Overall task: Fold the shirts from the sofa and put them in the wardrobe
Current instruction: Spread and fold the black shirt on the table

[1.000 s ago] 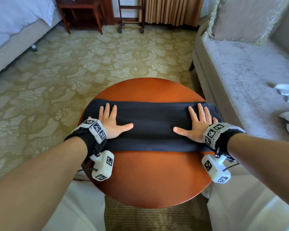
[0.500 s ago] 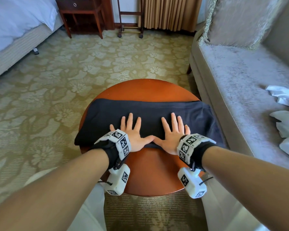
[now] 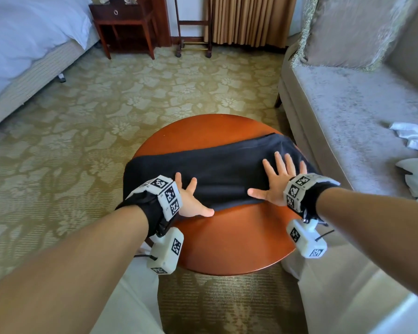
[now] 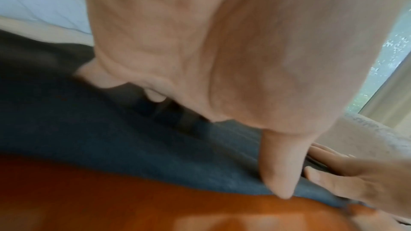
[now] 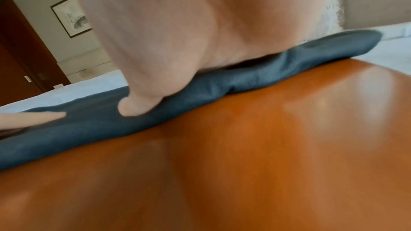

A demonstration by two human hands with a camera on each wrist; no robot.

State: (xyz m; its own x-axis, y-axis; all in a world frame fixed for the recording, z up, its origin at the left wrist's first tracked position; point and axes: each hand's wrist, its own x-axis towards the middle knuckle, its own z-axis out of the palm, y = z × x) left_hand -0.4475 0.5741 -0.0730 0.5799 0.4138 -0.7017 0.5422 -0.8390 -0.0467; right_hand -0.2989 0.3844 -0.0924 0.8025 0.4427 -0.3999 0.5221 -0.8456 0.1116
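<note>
Head view, from the left: the bed (image 3: 22,44) and a dark nightstand (image 3: 126,22) stand apart across the patterned carpet. Your left hand (image 3: 191,201) lies flat, fingers straight and released, on the near left part of the one dark shirt (image 3: 227,174), thumb at its near hem. That shirt lies as a long folded band across the round tabletop (image 3: 227,237), its left end drooping over the rim. Your right hand (image 3: 275,184) is likewise spread and flat, gripping nothing, on the band's right part.

The step looks like smoothing before the next fold. Keep both palms flat and press evenly, sweeping outward so creases go to the ends; then, I judge, bring one end over the other with the edges matched, keeping the cloth from sliding off the polished wood.

Further right, the sofa (image 3: 348,104) bears one cushion (image 3: 348,27) and white garments (image 3: 413,138), seemingly two, though the frame edge cuts them.
</note>
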